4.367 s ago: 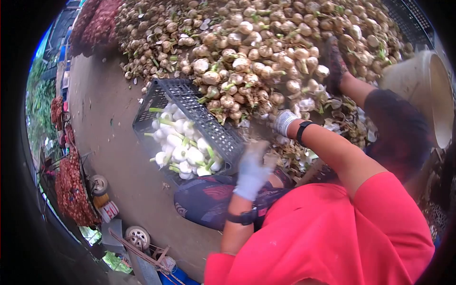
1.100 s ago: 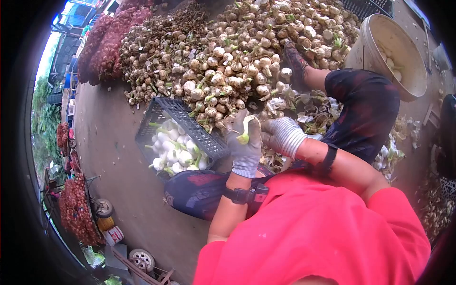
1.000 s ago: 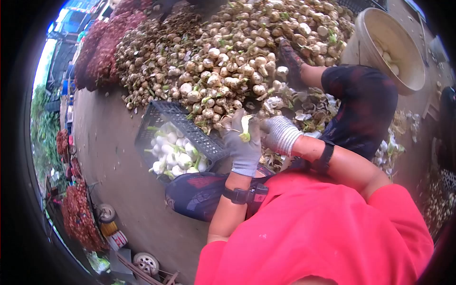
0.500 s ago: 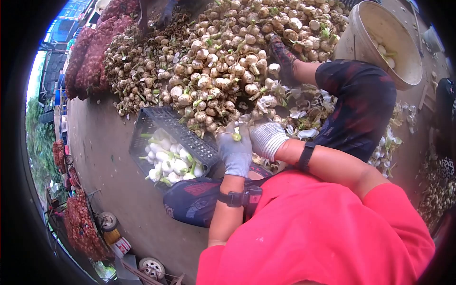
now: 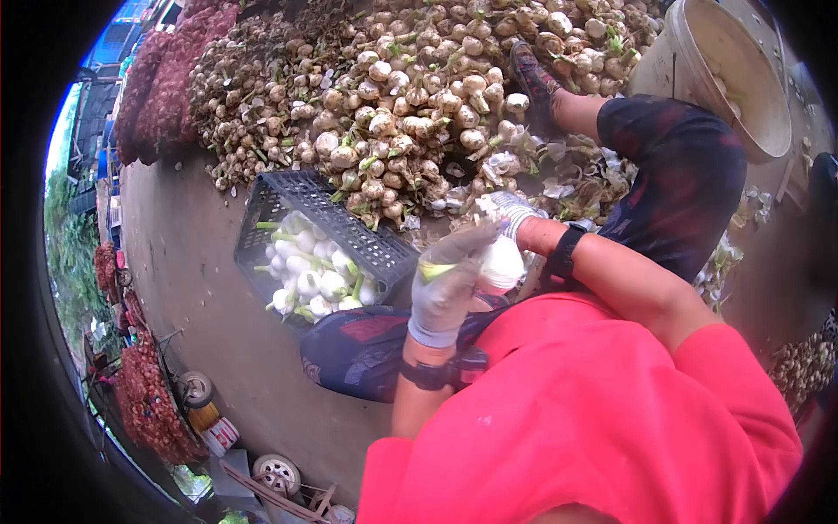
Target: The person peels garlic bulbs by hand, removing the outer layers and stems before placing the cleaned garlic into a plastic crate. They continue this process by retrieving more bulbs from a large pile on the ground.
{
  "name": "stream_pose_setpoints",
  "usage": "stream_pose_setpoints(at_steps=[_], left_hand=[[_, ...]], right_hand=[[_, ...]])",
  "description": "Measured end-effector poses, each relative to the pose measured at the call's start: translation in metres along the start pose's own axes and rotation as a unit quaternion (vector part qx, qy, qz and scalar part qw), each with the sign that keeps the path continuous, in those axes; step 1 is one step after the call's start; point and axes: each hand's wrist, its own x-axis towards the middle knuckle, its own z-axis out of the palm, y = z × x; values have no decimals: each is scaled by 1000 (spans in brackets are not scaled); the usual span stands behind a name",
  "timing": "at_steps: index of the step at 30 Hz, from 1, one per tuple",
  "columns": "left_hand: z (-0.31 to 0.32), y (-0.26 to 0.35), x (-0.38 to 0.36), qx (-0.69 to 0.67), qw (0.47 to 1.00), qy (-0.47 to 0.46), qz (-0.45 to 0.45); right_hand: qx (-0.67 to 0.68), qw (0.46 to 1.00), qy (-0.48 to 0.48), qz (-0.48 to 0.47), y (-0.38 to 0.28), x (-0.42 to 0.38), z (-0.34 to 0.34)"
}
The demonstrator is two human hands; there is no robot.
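Note:
My left hand [image 5: 445, 293], in a thin grey-white glove, is closed round a garlic bulb [image 5: 502, 264]. Its white, peeled head shows on the right of the fingers and a green stem end on the left. Just beyond it is my right hand [image 5: 515, 211], in a striped glove, with its fingers curled close to the left fingertips. What the right fingers grip is partly hidden and blurred. Peeled white garlic bulbs [image 5: 305, 266] fill part of the dark plastic crate [image 5: 371, 253] by my left knee. In front lies a large heap of unpeeled garlic [image 5: 384, 131].
A white bucket [image 5: 655, 70] with a few pale bulbs inside leans beyond my right knee. Loose peelings [image 5: 567, 183] lie between my legs. Red mesh sacks [image 5: 161, 96] stand at the back left. A wheeled cart [image 5: 196, 389] is at the lower left.
My left hand has turned and come slightly nearer my body, so a white garlic bulb now shows. My right hand has moved a little up and right. The camera view has shifted slightly.

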Motion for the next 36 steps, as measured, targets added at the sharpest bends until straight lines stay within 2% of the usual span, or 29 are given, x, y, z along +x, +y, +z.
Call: stream_pose_setpoints(at_steps=[1, 3, 4, 5, 7, 9, 10, 11, 12, 13, 14, 15, 16, 17, 18, 19, 21, 22, 23, 24, 25, 26, 27, 28, 29, 31, 33, 35, 36], left_hand=[[6, 8, 1, 0, 1000, -1, 0], [11, 16, 1, -184, 975, 76, 100], [-5, 23, 7, -239, 962, -18, 129], [-41, 17, 6, -294, 937, 108, 156], [-90, 34, 0, -327, 909, 156, 204], [-112, 53, -8, -359, 874, 213, 247], [-130, 62, -16, -334, 879, 200, 274], [-132, 74, -18, -292, 866, 264, 309], [-132, 85, -30, -266, 890, 212, 305], [-126, 99, -40, -225, 891, 248, 308], [-126, 107, -46, -101, 889, 319, 312], [-130, 113, -51, 29, 871, 383, 308], [-150, 116, -54, 32, 869, 388, 305], [-181, 114, -55, 193, 841, 466, 198], [-173, 122, -44, 342, 776, 523, 82], [-158, 104, -37, 703, 449, 549, 49], [-124, 84, -14, 715, 466, 487, 186], [-114, 58, 7, 595, 624, 473, 181], [-109, 28, 32, 449, 754, 447, 176], [-109, -5, 56, 629, 649, 416, 97], [-108, -30, 83, 482, 785, 390, -22], [-135, -75, 113, 511, 764, 367, -141], [-155, -117, 137, 505, 740, 396, -200], [-145, -108, 153, 528, 710, 378, -272], [-186, -154, 175, 467, 735, 403, -282], [-156, -123, 197, 446, 690, 451, -349], [-166, -121, 206, 440, 695, 389, -415], [-167, -113, 198, 423, 704, 387, -420], [-165, -108, 191, 456, 704, 365, -405]], right_hand=[[0, 1000, 1, 0, -14, -8, -6], [-259, 958, -115, 44, -80, -50, -32], [-257, 952, -159, 43, -99, -73, -49], [-253, 945, -202, 41, -109, -97, -70], [-24, 990, -118, -71, -100, -146, -117], [-35, 998, 16, 52, -119, -177, -153], [-208, 967, 39, 144, -115, -173, -164], [-372, 896, 62, 233, -111, -170, -175], [-374, 895, 63, 235, -100, -170, -177], [-409, 883, 109, 203, -81, -166, -173], [-443, 868, 150, 169, -65, -159, -168], [-454, 876, 117, 112, -61, -149, -161], [-458, 872, 134, 109, -61, -139, -151], [-463, 867, 153, 103, -73, -126, -139], [-495, 856, 125, 80, -74, -116, -128], [-526, 843, 94, 58, -75, -108, -117], [-460, 887, 27, 27, -83, -93, -105], [-440, 898, 15, 13, -81, -88, -97], [-421, 907, 2, -6, -80, -82, -90], [-408, 913, -2, -11, -77, -77, -83], [-393, 919, -4, -20, -71, -74, -77], [-388, 921, -13, -15, -59, -69, -71], [-391, 920, -26, -19, -70, -67, -75], [-354, 935, -36, 4, -75, -65, -77], [-345, 938, -34, 34, -65, -63, -77], [-382, 922, -40, 50, -53, -66, -83], [-368, 925, -49, 77, -59, -67, -96], [-340, 934, -51, 93, -62, -60, -100], [-296, 952, -5, 73, -58, -55, -102]])
